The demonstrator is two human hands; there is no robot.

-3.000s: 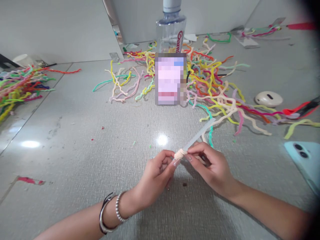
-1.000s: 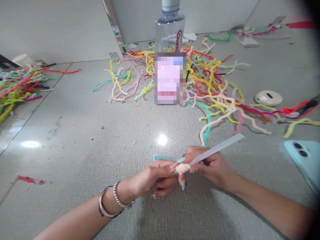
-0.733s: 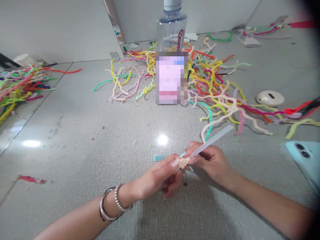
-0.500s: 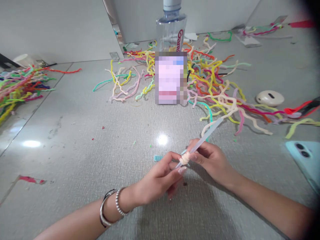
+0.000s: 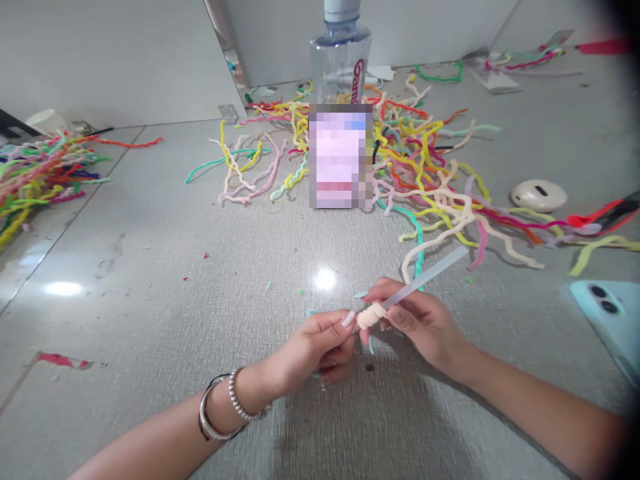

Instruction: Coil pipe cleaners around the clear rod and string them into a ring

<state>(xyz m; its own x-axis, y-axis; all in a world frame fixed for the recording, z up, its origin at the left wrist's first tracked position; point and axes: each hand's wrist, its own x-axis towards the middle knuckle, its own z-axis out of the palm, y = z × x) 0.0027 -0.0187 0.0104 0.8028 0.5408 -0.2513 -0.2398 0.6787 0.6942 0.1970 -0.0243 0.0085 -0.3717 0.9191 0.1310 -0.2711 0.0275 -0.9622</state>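
Left hand (image 5: pixel 313 350): extends from my lower left, thumb and fingers pinching the lower end of the strip, right against the coil; on the wrist I wear a beaded bracelet (image 5: pixel 233 392) and a silver bangle (image 5: pixel 220 437).
Right hand (image 5: pixel 425 320): angled in from my lower right, fingers curled, gripping the coil's upper end between thumb and fingers.
Peach coil (image 5: pixel 371 316): fuzzy, a few snug turns wound around the strip — it sits between my two hands, above the table.
Translucent strip (image 5: pixel 433 275): pale, flat and narrow, slanting up to the right past my right fingers, its far end free.
Tabletop (image 5: pixel 200 293): gray, textured, with small colored scraps and a bright reflection.
Fuzzy stems (image 5: pixel 430 153): tangled and many-colored around a clear bottle (image 5: pixel 340 60) and a pixelated panel (image 5: pixel 337 160); another pile (image 5: pixel 45 170) lies far left.
Right side: a white case (image 5: pixel 539 195) and — nearer me — a light-blue phone (image 5: pixel 613 320).
Behind: gray panels (image 5: pixel 115 60) standing upright.
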